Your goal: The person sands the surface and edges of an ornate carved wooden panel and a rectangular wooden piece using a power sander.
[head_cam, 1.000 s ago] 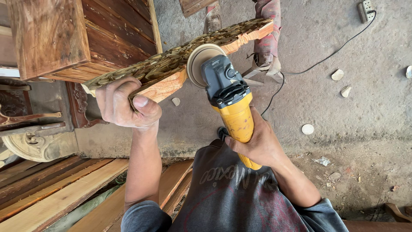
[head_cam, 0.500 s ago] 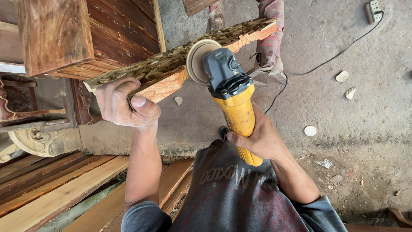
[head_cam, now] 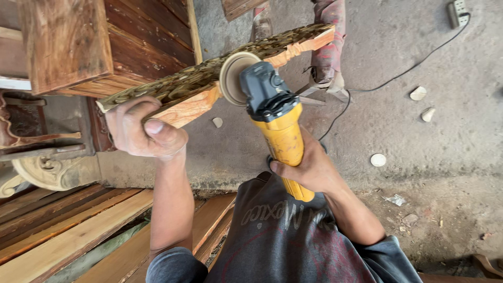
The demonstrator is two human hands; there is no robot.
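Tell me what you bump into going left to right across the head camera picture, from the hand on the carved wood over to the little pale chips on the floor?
Left hand gripping the carved wooden piece → round sanding disc → yellow grinder, held by the right hand → black cord → pale chips on the concrete floor.

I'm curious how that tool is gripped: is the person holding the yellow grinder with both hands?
No, only the right hand grips the yellow grinder; the left hand holds the carved wooden piece.
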